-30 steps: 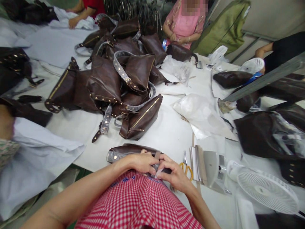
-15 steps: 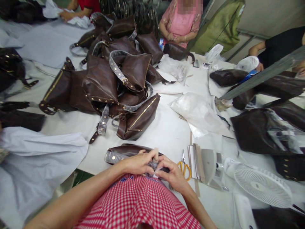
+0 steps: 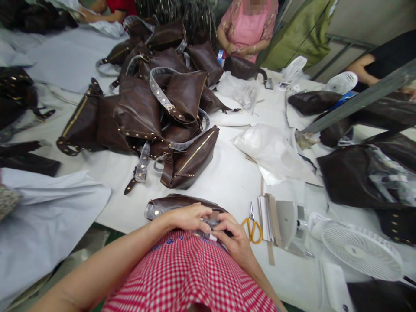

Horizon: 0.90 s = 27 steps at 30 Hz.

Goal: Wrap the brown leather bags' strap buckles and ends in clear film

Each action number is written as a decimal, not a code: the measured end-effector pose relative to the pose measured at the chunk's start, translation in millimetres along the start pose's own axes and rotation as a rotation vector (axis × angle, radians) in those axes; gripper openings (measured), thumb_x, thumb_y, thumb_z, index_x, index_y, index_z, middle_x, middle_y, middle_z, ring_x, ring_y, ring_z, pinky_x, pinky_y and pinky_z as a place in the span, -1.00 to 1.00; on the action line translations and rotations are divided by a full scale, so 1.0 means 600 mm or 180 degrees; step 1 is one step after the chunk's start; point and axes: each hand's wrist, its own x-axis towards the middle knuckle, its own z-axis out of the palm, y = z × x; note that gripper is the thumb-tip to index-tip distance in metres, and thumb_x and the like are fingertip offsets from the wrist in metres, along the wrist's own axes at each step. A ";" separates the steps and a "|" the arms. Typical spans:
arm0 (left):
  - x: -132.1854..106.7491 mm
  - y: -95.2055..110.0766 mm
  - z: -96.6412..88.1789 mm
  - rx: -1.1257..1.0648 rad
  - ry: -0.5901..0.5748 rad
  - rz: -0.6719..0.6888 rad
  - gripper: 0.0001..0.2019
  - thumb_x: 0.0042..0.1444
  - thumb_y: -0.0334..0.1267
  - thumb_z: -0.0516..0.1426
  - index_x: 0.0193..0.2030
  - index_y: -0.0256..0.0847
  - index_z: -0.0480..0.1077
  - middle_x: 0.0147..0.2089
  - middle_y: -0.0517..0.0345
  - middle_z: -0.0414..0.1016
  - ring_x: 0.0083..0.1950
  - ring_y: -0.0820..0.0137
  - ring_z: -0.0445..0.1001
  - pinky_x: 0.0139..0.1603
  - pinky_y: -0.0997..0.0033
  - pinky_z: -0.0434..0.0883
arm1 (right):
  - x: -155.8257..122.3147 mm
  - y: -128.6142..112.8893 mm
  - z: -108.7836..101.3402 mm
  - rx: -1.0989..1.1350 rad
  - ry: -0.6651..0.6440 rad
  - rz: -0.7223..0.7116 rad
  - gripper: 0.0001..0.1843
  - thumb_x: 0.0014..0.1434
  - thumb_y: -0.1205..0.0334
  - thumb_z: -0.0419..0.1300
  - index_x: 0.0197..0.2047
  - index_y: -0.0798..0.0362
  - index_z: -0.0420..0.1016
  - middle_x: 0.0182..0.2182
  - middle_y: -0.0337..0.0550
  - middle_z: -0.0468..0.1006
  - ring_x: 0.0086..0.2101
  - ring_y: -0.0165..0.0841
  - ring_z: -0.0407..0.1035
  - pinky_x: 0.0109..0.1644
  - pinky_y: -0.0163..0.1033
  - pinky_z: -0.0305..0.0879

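Note:
A dark brown leather handbag lies at the table edge against my checked apron. My left hand rests over its front with curled fingers, pinching the plastic-wrapped strap from the left. From the right, my right hand grips the same strap, thumb and fingers bent together. Between my fingertips a small brown tab stands up, and a white scrap shows just below it. The fingers partly hide what they hold.
Beyond the bag is a heap of brown handbags. Yellow-handled scissors, paper strips and a white fan are on the right. White plastic bags lie further back. Co-workers stand around the table; a metal post slants at right.
The brown tab between my hands has tilted and appears darker and shorter. My fingers have shifted slightly on the strap. The view has moved a little.

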 end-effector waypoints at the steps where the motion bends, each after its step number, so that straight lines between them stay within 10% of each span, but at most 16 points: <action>1: 0.002 -0.001 -0.002 -0.0031 -0.0086 0.0024 -0.83 -0.04 -0.23 0.19 -0.27 -0.19 0.40 -0.39 0.26 0.34 -0.24 0.33 0.32 0.01 0.31 0.23 | -0.002 0.000 0.002 0.0036 0.0042 -0.0005 -0.88 0.13 0.25 0.25 -0.44 0.00 0.53 -0.22 -0.14 0.53 -0.15 -0.26 0.38 -0.05 -0.15 0.25; 7: 0.003 0.008 -0.009 -0.0261 -0.0293 -0.0077 -0.88 0.08 -0.22 0.08 -0.28 -0.11 0.41 -0.42 0.34 0.33 -0.18 0.34 0.33 0.31 0.13 -0.13 | -0.012 0.003 0.015 0.0022 0.0467 -0.0050 -0.89 0.13 0.25 0.24 -0.44 -0.01 0.53 -0.27 -0.14 0.55 -0.20 -0.27 0.41 -0.09 -0.14 0.28; 15: 0.018 0.013 0.012 -0.1366 -0.0244 -0.0557 -0.89 -0.24 -0.35 0.08 -0.46 -0.20 0.31 -0.53 0.32 0.16 -0.44 0.46 0.13 -0.36 0.46 0.13 | -0.016 0.000 0.022 -0.0176 0.0534 -0.0205 -0.87 0.17 0.28 0.20 -0.40 -0.02 0.54 -0.33 -0.14 0.56 -0.24 -0.27 0.42 -0.14 -0.13 0.31; 27: 0.030 0.005 0.006 -0.0339 -0.0185 -0.0192 -0.91 -0.09 -0.26 0.17 -0.55 -0.18 0.40 -0.61 0.32 0.27 -0.44 0.42 0.26 -0.25 0.43 0.24 | -0.017 -0.003 0.024 0.0065 0.0819 0.0139 -0.88 0.10 0.27 0.25 -0.47 0.01 0.47 -0.42 -0.19 0.50 -0.34 -0.32 0.38 -0.23 -0.20 0.30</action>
